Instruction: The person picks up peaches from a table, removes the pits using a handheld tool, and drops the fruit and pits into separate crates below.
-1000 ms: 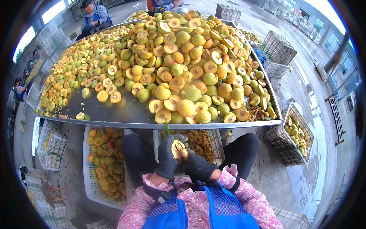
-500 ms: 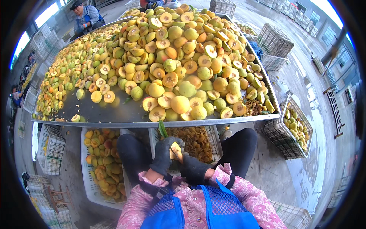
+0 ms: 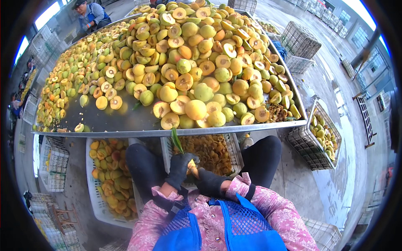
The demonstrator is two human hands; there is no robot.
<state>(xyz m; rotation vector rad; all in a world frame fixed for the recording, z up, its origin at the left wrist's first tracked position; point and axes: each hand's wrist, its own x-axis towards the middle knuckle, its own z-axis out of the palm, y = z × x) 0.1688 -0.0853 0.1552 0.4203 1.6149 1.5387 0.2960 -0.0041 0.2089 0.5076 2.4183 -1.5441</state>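
In black gloves, my left hand (image 3: 178,169) is closed on a cut piece of yellow fruit (image 3: 191,163), with a green leaf (image 3: 176,142) sticking up above it. My right hand (image 3: 207,182) is closed against the fruit at its lower right, bare thumb tip on it; whatever else it grips is hidden. Beneath both hands is a crate (image 3: 232,148) of brown pit pieces. Above them, a steel table (image 3: 109,133) carries a large heap of halved and whole fruit (image 3: 197,71).
Crates of fruit stand lower left (image 3: 90,196) and right (image 3: 307,150). My knees (image 3: 264,154) flank the middle crate. A co-worker (image 3: 92,16) in a cap is at the table's far left. Stacked crates (image 3: 299,42) stand beyond the right edge, on wet concrete (image 3: 335,201).
The view has shifted, so table and heap sit higher in the picture. My hands have turned the fruit, so less of its cut face shows, and the leaf now rises taller above them.
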